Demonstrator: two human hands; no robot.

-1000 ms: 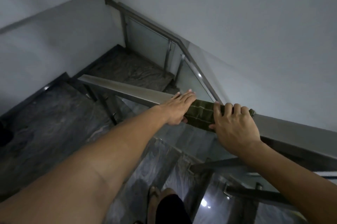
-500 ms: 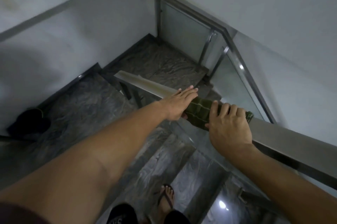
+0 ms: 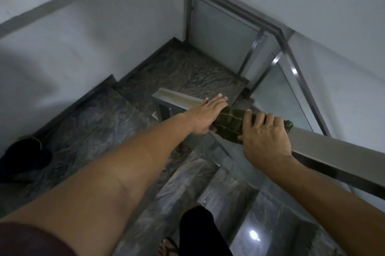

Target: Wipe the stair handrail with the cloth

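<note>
A flat steel handrail (image 3: pixel 325 147) slopes down from the right edge to its lower end at the centre. A dark green checked cloth (image 3: pixel 231 123) is wrapped over the rail. My left hand (image 3: pixel 205 115) lies flat on the rail at the cloth's lower end, fingers straight, thumb under the rail. My right hand (image 3: pixel 264 137) curls over the rail and grips the cloth's upper end. A small bit of cloth sticks out beyond my right knuckles.
Dark marbled steps (image 3: pixel 87 130) descend below the rail to a landing. A second railing with glass panels (image 3: pixel 220 26) runs along the far side. A dark bag-like object (image 3: pixel 25 157) lies on a step at left. My sandalled foot (image 3: pixel 168 245) stands on a step below.
Both hands and the cloth have slid down the rail toward its lower end. The view has shifted, showing more of the steps and the dark object at left.
</note>
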